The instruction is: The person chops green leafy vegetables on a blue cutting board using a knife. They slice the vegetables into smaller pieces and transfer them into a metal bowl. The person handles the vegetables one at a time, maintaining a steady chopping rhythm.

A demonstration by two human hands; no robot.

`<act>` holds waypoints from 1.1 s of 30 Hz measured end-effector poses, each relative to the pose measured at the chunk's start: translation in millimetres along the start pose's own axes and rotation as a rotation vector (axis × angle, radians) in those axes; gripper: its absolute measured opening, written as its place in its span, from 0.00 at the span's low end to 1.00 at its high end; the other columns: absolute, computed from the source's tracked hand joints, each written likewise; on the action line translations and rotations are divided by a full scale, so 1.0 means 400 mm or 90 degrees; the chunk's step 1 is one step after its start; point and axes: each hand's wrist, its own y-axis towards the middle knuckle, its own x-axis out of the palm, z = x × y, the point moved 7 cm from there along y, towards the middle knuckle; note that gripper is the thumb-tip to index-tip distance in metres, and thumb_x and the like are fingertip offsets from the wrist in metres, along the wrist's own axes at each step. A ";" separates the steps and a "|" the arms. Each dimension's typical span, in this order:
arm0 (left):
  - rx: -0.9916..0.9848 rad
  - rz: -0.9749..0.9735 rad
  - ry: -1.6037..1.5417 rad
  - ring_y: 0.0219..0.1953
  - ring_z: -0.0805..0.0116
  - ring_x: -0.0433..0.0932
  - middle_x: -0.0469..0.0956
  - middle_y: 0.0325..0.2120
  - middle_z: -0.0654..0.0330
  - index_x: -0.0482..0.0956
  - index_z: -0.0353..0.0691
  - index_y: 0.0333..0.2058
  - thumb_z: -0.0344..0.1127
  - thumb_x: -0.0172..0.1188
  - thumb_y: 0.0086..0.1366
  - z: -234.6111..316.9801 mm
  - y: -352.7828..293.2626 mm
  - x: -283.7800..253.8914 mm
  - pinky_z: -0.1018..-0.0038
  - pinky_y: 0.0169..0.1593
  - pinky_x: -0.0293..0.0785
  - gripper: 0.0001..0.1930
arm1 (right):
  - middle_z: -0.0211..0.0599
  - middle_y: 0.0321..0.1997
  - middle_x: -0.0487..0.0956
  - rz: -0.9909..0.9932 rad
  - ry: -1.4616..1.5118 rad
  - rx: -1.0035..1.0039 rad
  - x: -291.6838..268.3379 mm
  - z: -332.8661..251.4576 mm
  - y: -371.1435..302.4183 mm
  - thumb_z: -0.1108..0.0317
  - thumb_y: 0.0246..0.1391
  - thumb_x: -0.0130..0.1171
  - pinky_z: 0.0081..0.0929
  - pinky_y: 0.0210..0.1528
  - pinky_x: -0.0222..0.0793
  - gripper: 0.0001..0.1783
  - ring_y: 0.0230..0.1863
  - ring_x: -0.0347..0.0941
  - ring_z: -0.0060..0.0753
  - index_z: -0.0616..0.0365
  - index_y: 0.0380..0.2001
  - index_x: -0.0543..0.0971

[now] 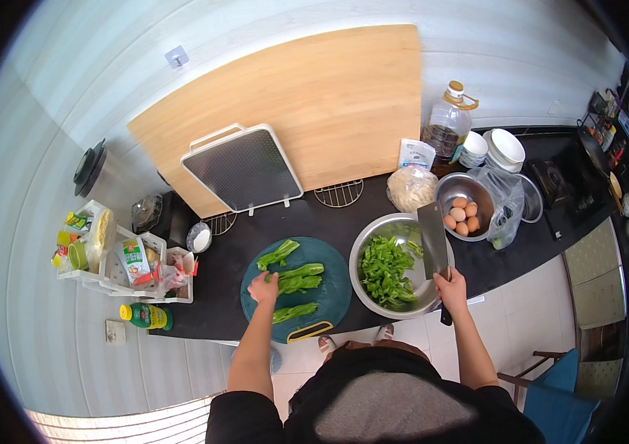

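Observation:
My right hand (451, 288) is closed round the dark handle of a cleaver (433, 235), its broad blade upright over the right side of a steel bowl (356, 290). Chopped leafy greens (386, 272) fill much of that bowl. On a round dark teal cutting board (336, 296) lie several bunches of green leafy stalks (304, 269). My left hand (262, 287) is at the left end of the middle bunch, fingers bent in on it; the fingertips are partly hidden.
Brown eggs (458, 214) sit in a smaller steel bowl (445, 186) beside a clear plastic bag (503, 203). Behind stand an oil jug (447, 122) and white bowls (505, 148). A wooden board (344, 96) and a framed board (244, 170) lean on the wall. White baskets (126, 277) stand left.

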 end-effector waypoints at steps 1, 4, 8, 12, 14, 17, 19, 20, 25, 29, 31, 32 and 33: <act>0.072 0.014 0.034 0.51 0.53 0.63 0.71 0.47 0.56 0.77 0.46 0.43 0.49 0.63 0.50 0.019 -0.017 0.012 0.59 0.53 0.61 0.22 | 0.26 0.12 0.66 0.002 0.006 -0.001 -0.005 0.002 -0.002 0.72 0.48 0.56 0.18 0.11 0.55 0.09 0.09 0.58 0.17 0.59 0.20 0.68; 0.248 0.093 0.031 0.50 0.51 0.63 0.71 0.46 0.54 0.76 0.42 0.44 0.45 0.62 0.52 0.031 -0.062 0.054 0.59 0.54 0.58 0.21 | 0.27 0.12 0.66 0.011 0.021 -0.007 -0.024 0.013 -0.003 0.72 0.48 0.56 0.18 0.10 0.55 0.08 0.09 0.58 0.17 0.59 0.21 0.69; 0.373 0.211 0.002 0.49 0.49 0.63 0.69 0.45 0.51 0.72 0.37 0.45 0.37 0.61 0.53 0.105 -0.122 0.022 0.59 0.54 0.57 0.20 | 0.26 0.12 0.67 0.037 0.011 -0.008 -0.053 0.022 0.002 0.72 0.49 0.56 0.18 0.11 0.55 0.07 0.10 0.59 0.16 0.59 0.21 0.70; 0.607 0.150 -0.089 0.47 0.52 0.64 0.70 0.40 0.53 0.72 0.39 0.41 0.30 0.60 0.50 0.359 -0.247 -0.066 0.59 0.52 0.57 0.18 | 0.26 0.13 0.67 0.038 0.017 0.002 -0.065 0.008 0.004 0.72 0.49 0.56 0.17 0.11 0.54 0.07 0.10 0.59 0.15 0.59 0.21 0.70; 0.778 0.036 -0.140 0.38 0.52 0.70 0.73 0.32 0.55 0.74 0.39 0.34 0.28 0.61 0.47 0.513 -0.364 -0.056 0.60 0.45 0.64 0.12 | 0.25 0.13 0.67 0.041 0.026 0.009 -0.070 0.009 0.010 0.71 0.49 0.56 0.17 0.11 0.54 0.07 0.10 0.59 0.15 0.59 0.21 0.70; 1.007 -0.197 -0.105 0.35 0.57 0.71 0.73 0.26 0.57 0.76 0.38 0.28 0.30 0.60 0.46 0.603 -0.527 0.110 0.64 0.42 0.67 0.08 | 0.25 0.13 0.67 0.038 0.033 0.015 -0.078 0.009 0.012 0.71 0.50 0.56 0.17 0.11 0.54 0.07 0.10 0.58 0.15 0.59 0.21 0.70; 1.063 -0.234 -0.018 0.34 0.62 0.69 0.69 0.21 0.59 0.74 0.41 0.19 0.32 0.58 0.45 0.640 -0.613 0.204 0.69 0.38 0.65 0.03 | 0.25 0.13 0.67 0.040 0.035 0.024 -0.087 0.005 0.007 0.71 0.50 0.56 0.16 0.11 0.55 0.07 0.10 0.58 0.15 0.59 0.22 0.70; 1.061 -0.261 0.041 0.37 0.63 0.68 0.70 0.24 0.60 0.75 0.42 0.19 0.33 0.59 0.44 0.642 -0.637 0.254 0.70 0.41 0.64 0.03 | 0.25 0.13 0.67 0.041 0.032 0.028 -0.091 0.001 0.004 0.71 0.50 0.56 0.16 0.11 0.55 0.07 0.10 0.58 0.15 0.59 0.22 0.70; 1.050 -0.270 0.199 0.39 0.62 0.66 0.70 0.27 0.60 0.79 0.42 0.19 0.35 0.63 0.39 0.657 -0.649 0.392 0.69 0.42 0.62 0.06 | 0.26 0.14 0.68 0.049 0.028 0.016 -0.117 0.021 0.006 0.71 0.50 0.56 0.17 0.11 0.55 0.06 0.11 0.59 0.15 0.60 0.24 0.71; 1.073 -0.307 0.122 0.38 0.61 0.67 0.71 0.26 0.59 0.79 0.41 0.21 0.37 0.63 0.39 0.684 -0.670 0.375 0.68 0.41 0.63 0.09 | 0.26 0.13 0.67 0.064 0.024 0.031 -0.131 0.019 0.003 0.71 0.49 0.56 0.17 0.12 0.56 0.06 0.11 0.59 0.16 0.59 0.23 0.70; 0.953 -0.290 -0.076 0.36 0.58 0.69 0.72 0.26 0.56 0.78 0.39 0.21 0.36 0.62 0.40 0.714 -0.639 0.315 0.66 0.40 0.65 0.09 | 0.26 0.13 0.67 0.064 0.020 0.032 -0.130 0.020 -0.001 0.71 0.49 0.56 0.18 0.12 0.56 0.06 0.10 0.59 0.16 0.59 0.23 0.70; 0.887 -0.279 -0.171 0.36 0.57 0.69 0.73 0.26 0.55 0.77 0.38 0.22 0.35 0.61 0.40 0.727 -0.617 0.287 0.64 0.40 0.66 0.09 | 0.26 0.13 0.67 0.066 0.017 0.031 -0.130 0.016 0.001 0.71 0.49 0.56 0.18 0.12 0.56 0.07 0.10 0.59 0.16 0.59 0.22 0.70; 0.826 -0.310 -0.248 0.32 0.52 0.70 0.74 0.24 0.53 0.76 0.35 0.24 0.34 0.61 0.41 0.739 -0.586 0.259 0.61 0.37 0.67 0.11 | 0.25 0.13 0.67 0.067 0.014 0.031 -0.129 0.012 0.003 0.71 0.49 0.56 0.18 0.12 0.56 0.07 0.10 0.59 0.16 0.59 0.22 0.70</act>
